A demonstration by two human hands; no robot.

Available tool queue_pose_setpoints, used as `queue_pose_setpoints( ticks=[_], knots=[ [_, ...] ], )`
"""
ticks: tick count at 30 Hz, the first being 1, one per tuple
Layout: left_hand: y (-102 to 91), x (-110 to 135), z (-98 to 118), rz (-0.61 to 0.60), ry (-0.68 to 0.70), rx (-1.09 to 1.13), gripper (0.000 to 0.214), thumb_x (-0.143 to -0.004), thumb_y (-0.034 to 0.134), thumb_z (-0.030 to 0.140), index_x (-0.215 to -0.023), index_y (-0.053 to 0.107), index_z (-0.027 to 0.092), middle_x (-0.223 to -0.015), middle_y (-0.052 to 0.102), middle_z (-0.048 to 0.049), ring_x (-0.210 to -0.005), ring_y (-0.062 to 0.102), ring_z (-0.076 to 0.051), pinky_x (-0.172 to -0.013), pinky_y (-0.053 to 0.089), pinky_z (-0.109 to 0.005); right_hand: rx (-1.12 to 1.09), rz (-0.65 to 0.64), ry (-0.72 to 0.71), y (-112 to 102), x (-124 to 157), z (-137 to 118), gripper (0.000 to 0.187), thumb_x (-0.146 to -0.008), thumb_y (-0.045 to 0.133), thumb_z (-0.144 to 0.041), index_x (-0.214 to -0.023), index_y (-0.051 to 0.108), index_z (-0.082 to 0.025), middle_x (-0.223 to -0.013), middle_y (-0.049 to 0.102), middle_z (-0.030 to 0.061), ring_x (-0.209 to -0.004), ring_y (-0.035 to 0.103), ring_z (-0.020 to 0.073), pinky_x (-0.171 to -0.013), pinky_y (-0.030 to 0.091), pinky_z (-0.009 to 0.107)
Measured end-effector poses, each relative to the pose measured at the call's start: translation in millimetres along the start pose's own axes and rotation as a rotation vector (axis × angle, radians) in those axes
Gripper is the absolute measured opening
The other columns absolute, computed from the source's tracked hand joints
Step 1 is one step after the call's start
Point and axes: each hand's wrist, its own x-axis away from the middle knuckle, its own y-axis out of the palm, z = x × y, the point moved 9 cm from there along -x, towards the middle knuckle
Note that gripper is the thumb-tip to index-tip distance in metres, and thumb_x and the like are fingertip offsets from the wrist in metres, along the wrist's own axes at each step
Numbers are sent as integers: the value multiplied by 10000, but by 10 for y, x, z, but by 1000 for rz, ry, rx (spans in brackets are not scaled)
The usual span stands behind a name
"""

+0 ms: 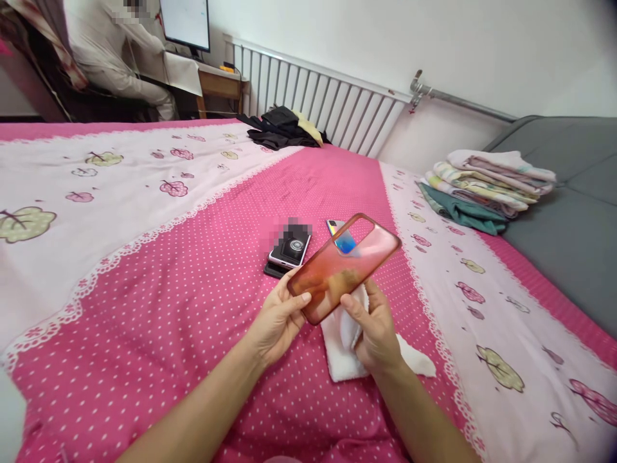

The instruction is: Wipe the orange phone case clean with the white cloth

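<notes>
A see-through, yellowed phone case (344,273) with a large camera cut-out is held tilted above the bed. My left hand (284,315) grips its lower left end, thumb on the near face and fingers behind. My right hand (378,328) is closed on a white cloth (344,357), part of which hangs down; its thumb lies at the case's lower edge. Behind the case a shiny blue phone (333,225) lies on the bed, partly covered from view. To its left, another phone (292,247) with a dark screen rests on a black flat item (274,269).
Pink dotted bedding (202,289) spreads under everything. Folded cloths (491,180) are stacked at the right by a grey headboard (569,212). Dark clothes (284,125) lie at the far edge before a white railing (328,90). A person (110,58) sits at a desk with a monitor (186,22).
</notes>
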Motion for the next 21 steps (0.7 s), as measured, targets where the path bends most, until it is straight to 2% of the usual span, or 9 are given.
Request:
queue_pose_setpoints(
  ticks=[3, 9, 13, 21],
  knots=[
    [2, 12, -14, 5, 5, 0, 504, -708, 659, 24, -1165, 527, 191, -1125, 661, -71, -1001, 645, -165, -929, 487, -298, 26, -2, -23, -21, 11, 33, 328, -757, 673, -346, -1054, 608, -221, -1052, 686, 57, -940, 655, 214, -865, 513, 389],
    [17, 14, 12, -13, 29, 3, 493, -726, 650, 35, -1170, 513, 201, -1188, 633, -74, -1043, 629, -172, -907, 495, -286, 51, -4, -19, -57, 10, 93, 203, -786, 648, -373, -920, 639, -221, -865, 688, 23, -790, 651, 174, -769, 524, 323],
    [14, 14, 18, -17, 35, -1, 481, -729, 651, 41, -1160, 514, 204, -1195, 629, -68, -1040, 628, -166, -883, 502, -268, 35, -42, -21, -39, -3, 115, 170, -815, 625, -353, -923, 660, -226, -871, 687, 16, -799, 643, 159, -793, 502, 304],
    [11, 10, 50, 11, 46, -19, 495, -708, 675, 59, -1155, 522, 203, -1188, 630, -58, -1061, 609, -157, -942, 455, -271, 120, -129, -23, 30, -13, 122, 234, -890, 510, -383, -883, 665, -208, -806, 681, 10, -764, 634, 165, -759, 491, 298]
  ],
)
